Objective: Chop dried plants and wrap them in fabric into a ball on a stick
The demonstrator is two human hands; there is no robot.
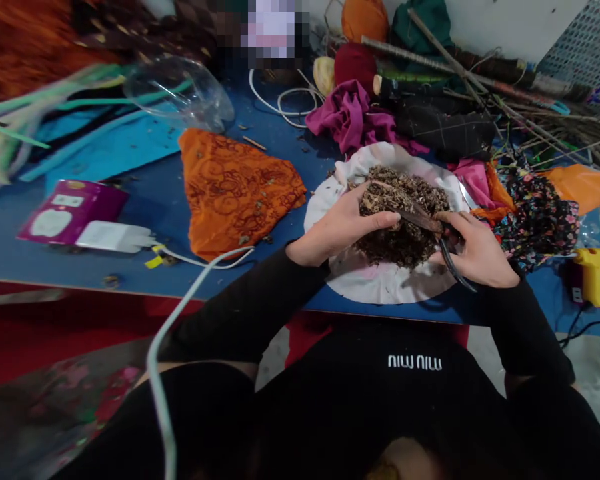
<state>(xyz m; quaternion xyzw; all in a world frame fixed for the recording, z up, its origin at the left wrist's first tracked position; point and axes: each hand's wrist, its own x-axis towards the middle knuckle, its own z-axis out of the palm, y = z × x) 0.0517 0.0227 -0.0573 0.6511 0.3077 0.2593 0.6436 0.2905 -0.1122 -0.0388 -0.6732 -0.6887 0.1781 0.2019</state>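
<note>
My left hand (337, 227) is closed around a clump of dried brown plant material (400, 200), holding it above a white cloth (380, 280) spread on the blue table (145, 227). My right hand (475, 250) grips dark scissors (445, 243), their blades pointing left into the clump. More chopped dry bits are heaped on the white cloth under both hands.
An orange patterned cloth (235, 190) lies to the left, with a purple box (63, 213), a white charger (115, 237) and its cable. A clear plastic container (180, 90), magenta fabric (353, 117), yarn balls, sticks (520, 87), floral fabric (537, 210) and a yellow glue gun (593, 270) surround the work area.
</note>
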